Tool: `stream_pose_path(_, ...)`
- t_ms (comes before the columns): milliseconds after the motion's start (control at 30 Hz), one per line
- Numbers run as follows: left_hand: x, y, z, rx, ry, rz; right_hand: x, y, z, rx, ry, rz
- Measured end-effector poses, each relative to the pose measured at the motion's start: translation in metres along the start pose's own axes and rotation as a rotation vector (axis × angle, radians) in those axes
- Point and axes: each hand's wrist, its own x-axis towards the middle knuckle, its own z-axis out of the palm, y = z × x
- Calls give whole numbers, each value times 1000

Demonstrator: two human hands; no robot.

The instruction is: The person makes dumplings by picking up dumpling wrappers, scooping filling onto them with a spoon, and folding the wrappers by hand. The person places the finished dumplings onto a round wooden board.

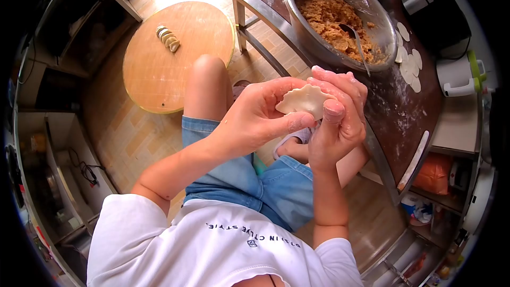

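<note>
A pale, half-moon dumpling (304, 101) with a wavy edge is held in front of me between both hands. My left hand (260, 112) grips its left side, with the thumb along the lower edge and the fingers behind. On the other side, my right hand (344, 114) closes round it, thumb up and fingers curled over. Flour whitens my fingertips. Beyond my right hand stands a big metal bowl (304, 27) of reddish-brown filling (326, 18), with a spoon (362, 50) in it. Several round dough wrappers (409, 68) lie beside the bowl.
On the left, a round wooden board (154, 87) carries a short row of dumplings (168, 38). The dark, floured table (396, 111) on the right has a whitish stick (414, 160) near its edge. A black appliance (445, 13) and a white-and-green item (461, 77) stand behind.
</note>
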Motion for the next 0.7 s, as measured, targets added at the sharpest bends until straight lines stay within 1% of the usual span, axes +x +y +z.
stream_pose_path(67, 1, 0, 1, -2, -16, -4, 0, 3, -7, -4, -124, 14)
stream_pose_path(133, 5, -1, -3, -7, -25, -49, 2, 2, -5, 28, -181, 67)
stream_pose_path(167, 8, 0, -6, -4, -28, -70, 4, -3, 3, 62, -174, 112)
stream_pose_path(267, 14, 2, -19, -192, -31, -160, 8, -3, 1, 320, -88, 298)
stream_pose_path(300, 19, 5, -28, -138, -22, -130, 7, 0, -5, 441, -51, 361)
stream_pose_path(367, 40, 18, -56, -15, -7, -57, 2, 2, -26, 334, 50, 264)
stream_pose_path(433, 85, 36, -98, 301, 69, 97, -19, 10, -43, 352, 16, 314)
stream_pose_path(467, 116, 39, -125, 474, 158, 163, -25, 15, -45, 348, -38, 301)
stream_pose_path(500, 147, 45, -144, 711, 269, 210, -29, 17, -46, 338, -95, 299)
stream_pose_path(533, 174, 52, -157, 766, 250, 246, -33, 18, -44, 294, -116, 322)
stream_pose_path(567, 206, 49, -179, 945, 245, 319, -36, 18, -40, 248, -139, 348)
stream_pose_path(600, 229, 47, -189, 1110, 238, 418, -37, 19, -40, 221, -156, 367)
stream_pose_path(633, 247, 48, -193, 1294, 241, 457, -38, 23, -40, 219, -157, 383)
stream_pose_path(700, 273, 40, -205, 1428, 211, 381, -44, 29, -42, 212, -155, 438)
